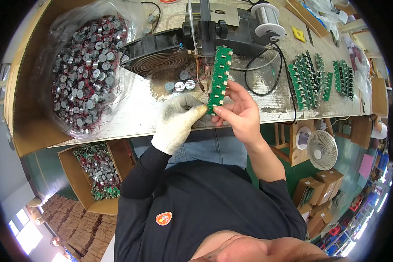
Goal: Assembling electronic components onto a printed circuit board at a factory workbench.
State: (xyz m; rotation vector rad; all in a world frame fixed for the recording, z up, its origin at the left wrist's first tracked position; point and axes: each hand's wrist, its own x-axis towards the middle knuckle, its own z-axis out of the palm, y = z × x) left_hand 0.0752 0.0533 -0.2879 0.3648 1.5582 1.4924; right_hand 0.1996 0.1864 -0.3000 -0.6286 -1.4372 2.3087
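Right hand (239, 111) pinches a green circuit-board strip (219, 77) at frame center; gloved left hand (175, 122) meets its lower end, exact hold unclear. Apparent step: positioning the strip near the black stand (207, 37), upper center. Next move likely calls for steady alignment.

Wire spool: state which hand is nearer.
Right. In the picture, the right hand is below and left of the spool; the left hand is farther left and lower.
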